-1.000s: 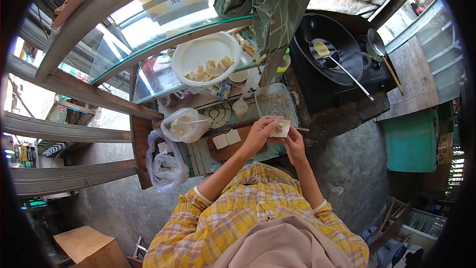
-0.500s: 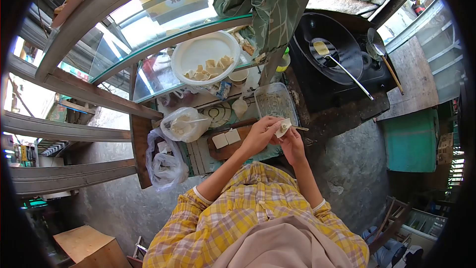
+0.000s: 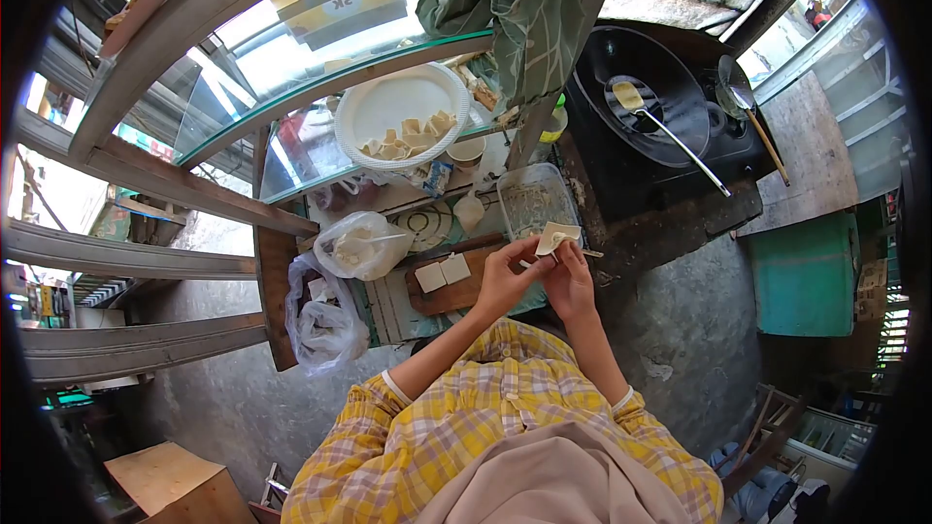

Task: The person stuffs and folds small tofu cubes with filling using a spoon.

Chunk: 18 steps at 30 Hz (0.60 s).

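A thin, pale square dumpling wrapper (image 3: 560, 234) with a little filling on it is held up in front of me. My right hand (image 3: 571, 283) pinches it from below, fingers closed on its lower edge. My left hand (image 3: 503, 279) is beside it with thumb and fingers brought together at the wrapper's left side; its fingertips partly overlap the wrapper. Just beyond the hands is a clear plastic container (image 3: 529, 196) with residue inside. Left of my left hand, two flat wrappers (image 3: 443, 274) lie on a wooden cutting board (image 3: 435, 304).
A white plate (image 3: 364, 112) of folded dumplings (image 3: 416, 139) stands behind. Plastic bags (image 3: 330, 330) sit at the left. A black wok (image 3: 670, 78) with a spatula (image 3: 684, 150) rests on the stove at right. A wooden post (image 3: 544, 126) rises between.
The wrapper has opened out flatter and tilted upward in the fingers. My left hand has shifted slightly left and down. Plate, wok and board are unchanged.
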{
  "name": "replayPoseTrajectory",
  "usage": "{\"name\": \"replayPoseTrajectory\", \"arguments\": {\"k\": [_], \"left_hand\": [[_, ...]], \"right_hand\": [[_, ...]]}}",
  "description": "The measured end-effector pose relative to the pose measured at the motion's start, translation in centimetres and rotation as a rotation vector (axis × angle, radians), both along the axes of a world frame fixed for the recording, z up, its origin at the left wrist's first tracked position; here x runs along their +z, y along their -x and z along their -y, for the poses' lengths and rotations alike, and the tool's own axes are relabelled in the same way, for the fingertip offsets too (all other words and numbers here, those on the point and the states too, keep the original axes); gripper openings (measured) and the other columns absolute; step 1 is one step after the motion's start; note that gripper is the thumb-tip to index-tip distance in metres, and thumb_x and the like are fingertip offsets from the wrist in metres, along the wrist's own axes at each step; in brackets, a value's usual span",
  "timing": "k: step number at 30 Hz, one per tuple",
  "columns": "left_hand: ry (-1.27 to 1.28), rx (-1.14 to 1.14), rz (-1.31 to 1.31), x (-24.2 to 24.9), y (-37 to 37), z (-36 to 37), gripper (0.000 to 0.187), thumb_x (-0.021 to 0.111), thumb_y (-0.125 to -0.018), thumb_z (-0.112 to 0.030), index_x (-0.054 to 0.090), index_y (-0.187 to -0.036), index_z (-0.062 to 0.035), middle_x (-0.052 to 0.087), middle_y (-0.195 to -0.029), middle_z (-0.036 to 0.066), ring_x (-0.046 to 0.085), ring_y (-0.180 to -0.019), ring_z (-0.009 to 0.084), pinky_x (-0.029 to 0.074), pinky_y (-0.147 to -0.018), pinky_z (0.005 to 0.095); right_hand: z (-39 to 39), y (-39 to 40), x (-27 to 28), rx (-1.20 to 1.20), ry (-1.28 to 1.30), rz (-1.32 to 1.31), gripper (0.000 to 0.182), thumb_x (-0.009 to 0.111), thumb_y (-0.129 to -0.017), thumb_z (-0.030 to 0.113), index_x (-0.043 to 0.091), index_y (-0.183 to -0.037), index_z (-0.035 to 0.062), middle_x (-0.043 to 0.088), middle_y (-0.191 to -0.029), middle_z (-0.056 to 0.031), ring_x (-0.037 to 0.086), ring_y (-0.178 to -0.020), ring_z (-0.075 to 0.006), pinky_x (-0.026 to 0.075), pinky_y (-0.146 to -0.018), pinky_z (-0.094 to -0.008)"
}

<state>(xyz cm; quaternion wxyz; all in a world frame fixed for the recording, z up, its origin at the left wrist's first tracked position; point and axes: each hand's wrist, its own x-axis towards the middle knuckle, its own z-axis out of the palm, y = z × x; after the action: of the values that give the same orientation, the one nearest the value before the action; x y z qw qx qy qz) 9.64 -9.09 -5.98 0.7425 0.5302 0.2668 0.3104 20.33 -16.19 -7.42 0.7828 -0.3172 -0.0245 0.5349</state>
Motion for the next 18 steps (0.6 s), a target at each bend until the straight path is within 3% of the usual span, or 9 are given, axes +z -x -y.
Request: {"name": "replayPoseTrajectory", "arguments": {"k": [10,13,18], "left_hand": [[0.171,0.096,0.152,1.3,-0.1,-0.3,0.032,0.064,-0.082,-0.008,0.058,-0.112,0.0027,0.065,-0.093,0.006,0.06,-0.08,0.0079,0.049,-0.067,0.0219],[0.189,0.12,0.155,1.4,-0.1,-0.4,0.031,0.064,-0.082,-0.007,0.058,-0.11,0.0044,0.065,-0.092,0.006,0.059,-0.079,0.0082,0.049,-0.066,0.0221],[0.202,0.134,0.174,1.8,0.0,-0.4,0.03,0.064,-0.082,-0.009,0.06,-0.109,0.0028,0.066,-0.092,0.006,0.059,-0.077,0.0081,0.049,-0.067,0.0224]], "right_hand": [[-0.6,0.3,0.4,-0.045,0.053,0.131,0.014,0.058,-0.086,0.012,0.062,-0.099,0.0064,0.065,-0.089,-0.0022,0.06,-0.077,-0.0106,0.046,-0.065,-0.0267],[-1.2,0.9,1.9,-0.134,0.161,0.187,0.012,0.061,-0.084,0.006,0.064,-0.095,0.0052,0.062,-0.081,0.0016,0.049,-0.063,-0.0041,0.04,-0.058,-0.0205],[-1.4,1.1,1.8,-0.168,0.069,0.198,0.011,0.061,-0.084,0.006,0.063,-0.094,0.0048,0.061,-0.079,0.0016,0.049,-0.063,-0.0043,0.039,-0.059,-0.0193]]}}
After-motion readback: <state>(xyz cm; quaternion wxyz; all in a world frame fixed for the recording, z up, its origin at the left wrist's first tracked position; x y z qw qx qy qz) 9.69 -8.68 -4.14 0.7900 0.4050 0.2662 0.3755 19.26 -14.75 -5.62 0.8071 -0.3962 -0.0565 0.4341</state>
